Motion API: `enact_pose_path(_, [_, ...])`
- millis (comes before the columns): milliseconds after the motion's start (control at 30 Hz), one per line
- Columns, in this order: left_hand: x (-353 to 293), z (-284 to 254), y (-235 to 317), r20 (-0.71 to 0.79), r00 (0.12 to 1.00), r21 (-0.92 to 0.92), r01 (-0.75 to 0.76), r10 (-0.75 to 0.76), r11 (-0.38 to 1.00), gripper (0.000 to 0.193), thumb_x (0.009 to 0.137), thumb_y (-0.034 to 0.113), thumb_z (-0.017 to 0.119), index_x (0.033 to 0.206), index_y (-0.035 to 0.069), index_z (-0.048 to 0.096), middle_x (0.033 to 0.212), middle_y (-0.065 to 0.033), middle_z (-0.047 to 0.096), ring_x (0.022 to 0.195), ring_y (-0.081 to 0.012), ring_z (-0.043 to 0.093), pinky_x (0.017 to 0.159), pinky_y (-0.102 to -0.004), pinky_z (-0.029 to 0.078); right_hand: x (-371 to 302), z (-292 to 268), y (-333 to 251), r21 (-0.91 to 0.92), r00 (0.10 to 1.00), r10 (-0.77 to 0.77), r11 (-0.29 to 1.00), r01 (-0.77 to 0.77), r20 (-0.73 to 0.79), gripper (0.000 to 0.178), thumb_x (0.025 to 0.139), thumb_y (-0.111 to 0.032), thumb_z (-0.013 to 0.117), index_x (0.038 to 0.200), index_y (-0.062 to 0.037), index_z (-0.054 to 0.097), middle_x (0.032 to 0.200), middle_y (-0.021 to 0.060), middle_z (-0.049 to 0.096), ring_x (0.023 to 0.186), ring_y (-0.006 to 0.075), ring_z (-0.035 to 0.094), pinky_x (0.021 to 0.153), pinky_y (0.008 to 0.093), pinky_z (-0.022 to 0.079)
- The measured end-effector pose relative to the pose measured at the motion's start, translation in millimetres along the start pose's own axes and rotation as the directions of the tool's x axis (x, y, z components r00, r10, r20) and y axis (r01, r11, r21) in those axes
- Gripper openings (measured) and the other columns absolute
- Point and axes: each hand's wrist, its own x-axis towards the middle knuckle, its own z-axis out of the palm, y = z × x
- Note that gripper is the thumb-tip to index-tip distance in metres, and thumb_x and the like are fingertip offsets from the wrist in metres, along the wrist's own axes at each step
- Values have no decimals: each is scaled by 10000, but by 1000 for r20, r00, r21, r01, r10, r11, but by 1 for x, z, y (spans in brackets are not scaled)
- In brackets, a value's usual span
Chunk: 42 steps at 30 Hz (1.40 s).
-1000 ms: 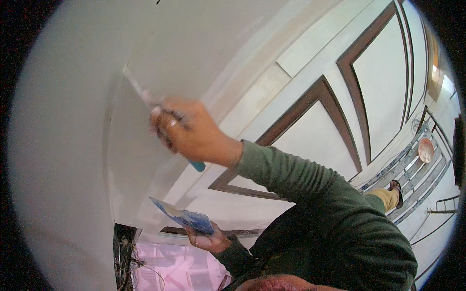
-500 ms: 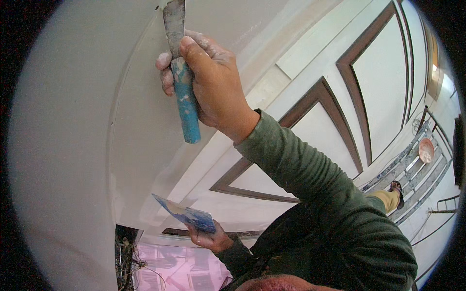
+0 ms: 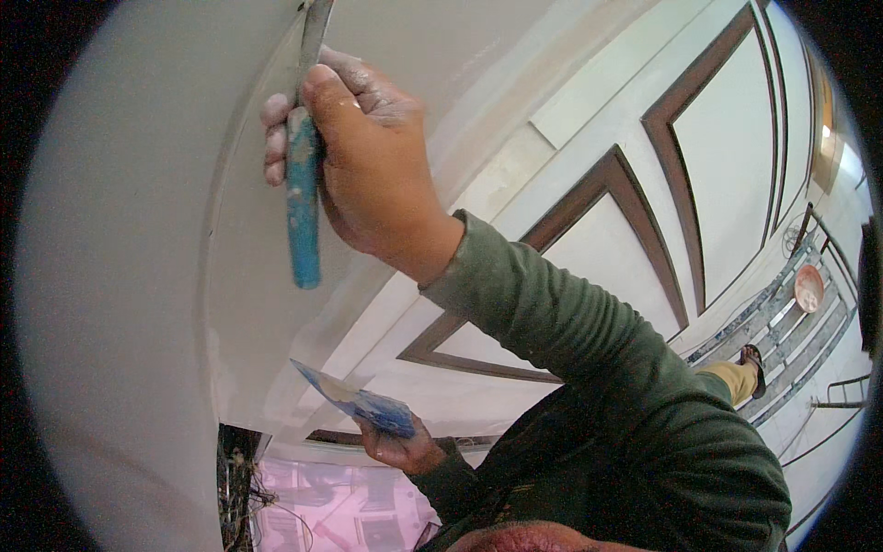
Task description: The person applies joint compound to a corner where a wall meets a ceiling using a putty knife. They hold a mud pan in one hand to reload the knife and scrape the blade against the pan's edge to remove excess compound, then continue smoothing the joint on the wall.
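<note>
Two tools are in my keeping: a putty knife (image 3: pixel 303 198) in my right grip (image 3: pixel 382 156) and a flat blue plate (image 3: pixel 368 407) in my left grip (image 3: pixel 400 451). Judging by how the pale surface (image 3: pixel 120 267) looks now, I'd put myself partway through: a broad streaked band (image 3: pixel 492 64) near the brown-framed panels (image 3: pixel 635 198) seems already coated, while a faint curved line (image 3: pixel 221 175) shows in the surface and a small dark spot sits uncovered beside the blade at the upper edge of my view. Pale paste lies smeared on the plate, so I reckon some coating is left to put on. My right grip is closed firmly around the knife, thumb pressed along the base of the blade, fingers curled behind the worn blue handle, their tips whitened. The blade points up and runs out of view, so I cannot tell whether its edge touches the surface. Lower down, near my chest, my left grip is clasped on the near end of the plate, which tilts with its far corner pointing up and to the left. An orange bowl (image 3: pixel 808 288) sits away to my right on a slatted platform (image 3: pixel 798 348).
</note>
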Motion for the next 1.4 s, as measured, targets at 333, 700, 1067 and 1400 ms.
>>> enact_pose_path(333, [-9,-14,11,-95,981,415,-115,169,903,387,918,224,556,1193,-46,527,1138,-184,596,992,-264,604,867,-369,521,1,13,31,-229,991,-125,964,133,49,279,966,-131,490,1139,87,470,803,137,584,597,190,623,507,332,578])
enact_pose_path(700, [-5,-1,-3,-145,987,203,-44,75,978,372,836,177,651,1152,3,561,1083,-155,619,930,-250,618,815,-354,533,-9,-15,-49,37,966,260,965,-260,2,306,922,-235,543,1055,36,490,781,168,613,531,239,611,427,383,562])
enact_pose_path(1067, [-9,10,-8,-128,991,-78,26,-36,997,327,907,145,567,1208,20,552,1138,-156,626,888,-292,652,717,-425,606,30,-32,-63,318,875,461,816,-484,149,283,963,-237,464,1015,34,529,801,160,618,563,213,584,484,358,520])
enact_pose_path(1400, [-16,26,-12,-196,979,129,-30,56,991,363,885,133,575,1220,-3,539,1141,-175,624,883,-286,651,697,-379,598,-11,6,-70,-124,938,346,932,-339,37,285,946,-257,535,1028,14,572,766,110,627,552,142,604,445,249,479])
